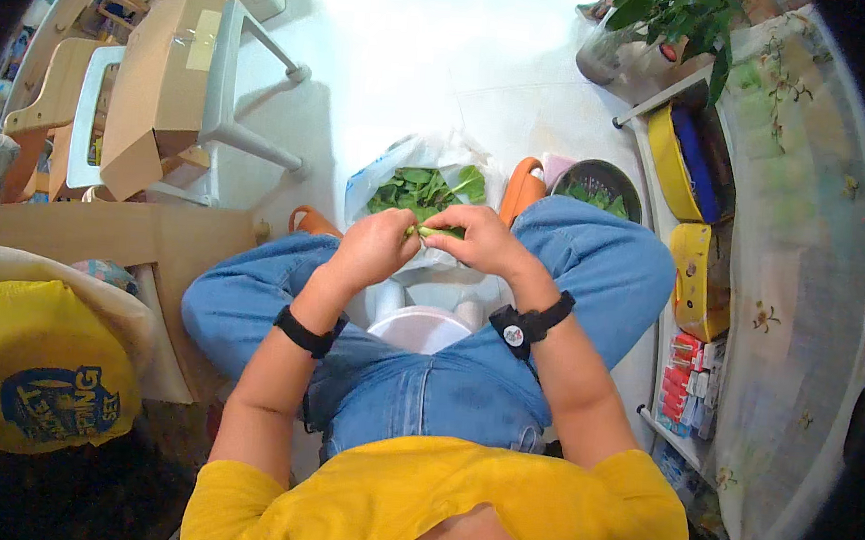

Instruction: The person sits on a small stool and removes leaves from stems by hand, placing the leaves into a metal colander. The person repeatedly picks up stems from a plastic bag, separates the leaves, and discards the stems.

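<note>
Between my knees, both hands meet over a plastic bag [363, 182] of leafy greens [415, 190]. My left hand [380, 245] has its fingers closed on one end of a green vegetable stem [426, 231]. My right hand [476, 237] pinches the same stem just beside it, with green leaf showing under the fingers. The bag lies open on the floor beyond my hands. Past my right knee, partly hidden by it, a dark colander [630, 186] holds more green leaves [595, 197].
A white stool [421, 328] is under me. Orange slippers [522, 190] flank the bag. Left are a cardboard box [167, 78] on a chair and a yellow bag [46, 363]. At right, a shelf holds yellow containers [691, 277]; a potted plant [672, 16] is behind it.
</note>
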{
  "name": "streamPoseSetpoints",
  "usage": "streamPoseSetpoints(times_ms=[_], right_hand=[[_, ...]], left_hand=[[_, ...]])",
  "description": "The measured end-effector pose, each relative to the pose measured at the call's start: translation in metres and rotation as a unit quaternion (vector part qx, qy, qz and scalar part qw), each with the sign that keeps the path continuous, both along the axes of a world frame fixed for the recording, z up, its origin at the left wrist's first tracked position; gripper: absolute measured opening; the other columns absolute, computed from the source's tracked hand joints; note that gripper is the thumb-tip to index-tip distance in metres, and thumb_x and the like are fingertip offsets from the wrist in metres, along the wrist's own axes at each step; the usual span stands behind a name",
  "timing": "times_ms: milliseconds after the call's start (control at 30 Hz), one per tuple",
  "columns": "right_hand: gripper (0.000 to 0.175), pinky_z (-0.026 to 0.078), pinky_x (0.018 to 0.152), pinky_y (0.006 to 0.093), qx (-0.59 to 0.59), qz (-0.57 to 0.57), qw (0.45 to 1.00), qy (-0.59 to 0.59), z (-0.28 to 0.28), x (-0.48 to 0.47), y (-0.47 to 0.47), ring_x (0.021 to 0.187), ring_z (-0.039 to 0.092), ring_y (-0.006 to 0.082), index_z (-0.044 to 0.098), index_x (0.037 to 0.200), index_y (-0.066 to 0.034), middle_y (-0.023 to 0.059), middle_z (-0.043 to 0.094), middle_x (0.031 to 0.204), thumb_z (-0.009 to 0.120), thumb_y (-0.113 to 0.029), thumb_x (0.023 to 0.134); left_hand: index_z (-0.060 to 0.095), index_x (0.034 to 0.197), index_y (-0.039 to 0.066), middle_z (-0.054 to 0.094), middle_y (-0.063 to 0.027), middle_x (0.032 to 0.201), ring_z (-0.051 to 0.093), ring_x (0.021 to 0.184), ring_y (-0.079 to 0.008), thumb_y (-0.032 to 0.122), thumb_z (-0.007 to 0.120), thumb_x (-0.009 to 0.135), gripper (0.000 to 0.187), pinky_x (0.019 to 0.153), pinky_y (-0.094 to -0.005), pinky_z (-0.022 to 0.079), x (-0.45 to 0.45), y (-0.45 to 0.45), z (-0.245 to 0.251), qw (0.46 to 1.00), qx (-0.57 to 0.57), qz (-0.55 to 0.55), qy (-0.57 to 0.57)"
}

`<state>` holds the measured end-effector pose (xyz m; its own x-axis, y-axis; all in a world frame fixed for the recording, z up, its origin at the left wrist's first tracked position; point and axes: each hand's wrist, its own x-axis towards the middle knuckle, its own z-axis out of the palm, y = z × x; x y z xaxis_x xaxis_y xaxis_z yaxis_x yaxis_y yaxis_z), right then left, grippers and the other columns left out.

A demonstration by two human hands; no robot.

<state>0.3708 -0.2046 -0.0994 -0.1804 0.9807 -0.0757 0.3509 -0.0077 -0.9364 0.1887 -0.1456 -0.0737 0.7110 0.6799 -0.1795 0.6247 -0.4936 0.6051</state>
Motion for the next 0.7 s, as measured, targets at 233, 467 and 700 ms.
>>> streamPoseSetpoints(times_ms=[233,467,700], right_hand=[[0.022,0.044,0.060,0.0227,-0.199,0.044,0.957,0.208,-0.001,0.007,-0.001,0.066,0.056,0.0079,0.065,0.085,-0.0001,0.0036,0.062,0.072,0.060,-0.021,0.084],[0.020,0.047,0.070,0.0239,-0.246,0.012,0.866,0.434,-0.022,0.006,-0.003,0.073,0.058,0.0120,0.061,0.091,0.0018,0.0057,0.062,0.079,0.056,-0.017,0.088],[0.026,0.049,0.081,0.0346,-0.270,-0.074,0.720,0.635,-0.025,-0.001,-0.003,0.083,0.060,0.0213,0.057,0.101,0.0005,0.0111,0.062,0.092,0.044,-0.021,0.093]], left_hand=[[0.059,0.077,0.000,0.054,-0.0092,0.057,0.048,0.040,-0.0187,0.022,0.050,0.081,0.024,0.039,-0.0337,0.040,0.007,0.007,0.011,0.973,-0.230,0.031,-0.006],[0.055,0.075,0.007,0.048,-0.0002,0.059,0.041,0.040,-0.0101,0.025,0.047,0.082,0.021,0.030,-0.0256,0.030,0.009,0.008,0.011,0.875,-0.441,0.157,-0.123],[0.048,0.075,0.011,0.042,0.0016,0.058,0.036,0.044,-0.0095,0.025,0.043,0.084,0.017,0.037,-0.0216,0.028,0.009,0.010,-0.008,0.681,-0.581,0.294,-0.335]])
